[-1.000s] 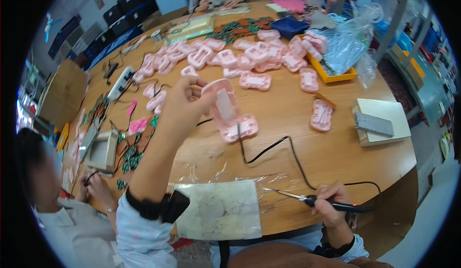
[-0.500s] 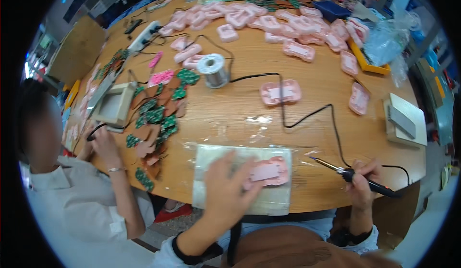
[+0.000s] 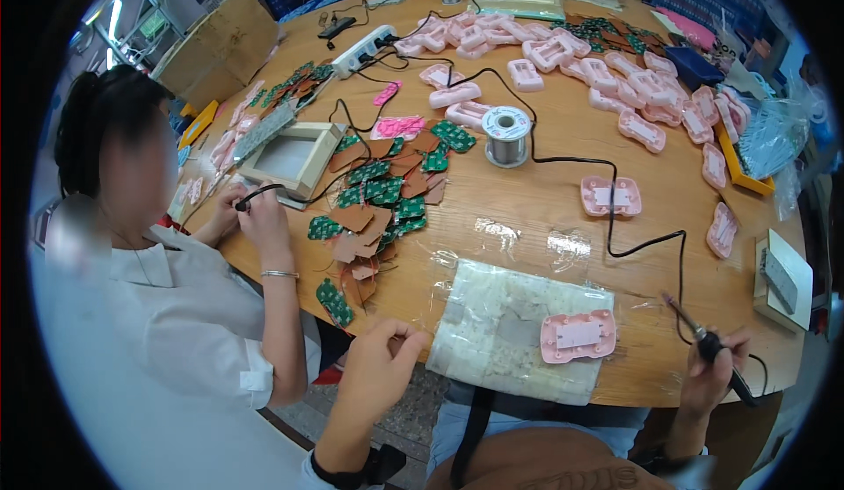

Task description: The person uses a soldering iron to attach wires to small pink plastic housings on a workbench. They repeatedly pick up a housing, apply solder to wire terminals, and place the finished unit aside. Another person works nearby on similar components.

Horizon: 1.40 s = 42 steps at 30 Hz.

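Observation:
My left hand is over the front table edge, left of a worn pale mat. Its fingers curl loosely in toward the thumb, and nothing shows in them. A green circuit board on the table is the thing nearest to it. A pink plastic shell with a white rectangle in its middle lies on the mat's right side, touched by neither hand. My right hand grips a soldering iron by its black handle, tip pointing up and left, to the right of the mat.
Green boards and brown pieces lie heaped left of a solder spool. The iron's black cord crosses the table past another pink shell. More shells pile up farther back. A co-worker sits at the left.
My left hand has left the pink shell and moved left, off the mat, its fingers now curled. The soldering iron remains in my right hand. The view has swung left.

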{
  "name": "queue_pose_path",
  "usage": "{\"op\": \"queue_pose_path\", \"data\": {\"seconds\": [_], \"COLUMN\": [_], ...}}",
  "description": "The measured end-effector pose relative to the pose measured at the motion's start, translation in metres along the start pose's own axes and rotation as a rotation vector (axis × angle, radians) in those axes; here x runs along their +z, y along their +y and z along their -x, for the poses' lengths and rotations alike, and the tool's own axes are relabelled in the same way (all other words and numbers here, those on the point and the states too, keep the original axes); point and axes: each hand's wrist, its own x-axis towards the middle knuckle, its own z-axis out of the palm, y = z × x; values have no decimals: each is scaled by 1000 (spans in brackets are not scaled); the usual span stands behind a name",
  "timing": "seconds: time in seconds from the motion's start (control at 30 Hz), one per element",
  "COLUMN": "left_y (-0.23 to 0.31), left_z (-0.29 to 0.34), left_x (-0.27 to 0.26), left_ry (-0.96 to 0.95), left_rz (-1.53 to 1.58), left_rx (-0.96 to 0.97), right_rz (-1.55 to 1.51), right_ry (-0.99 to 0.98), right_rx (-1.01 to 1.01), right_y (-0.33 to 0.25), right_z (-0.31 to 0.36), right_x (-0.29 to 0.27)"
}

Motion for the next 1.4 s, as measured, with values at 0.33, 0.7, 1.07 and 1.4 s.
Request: {"op": "queue_pose_path", "data": {"seconds": [0.33,0.7,1.07,1.4], "left_y": [81,18,64,99], "left_z": [0,-11,20,11], "left_x": [30,-7,3,60], "left_ry": [-682,-41,311,-111], "left_rz": [1464,1485,-143,-194], "left_rx": [-194,-187,391,888], "right_rz": [-160,34,358,389], "right_ry": [-439,-400,-415,-687], "right_rx": [232,336,79,-104], "right_y": [-24,-66,-52,-36], "right_z": [15,0,2,-11], "right_x": [105,33,23,39]}}
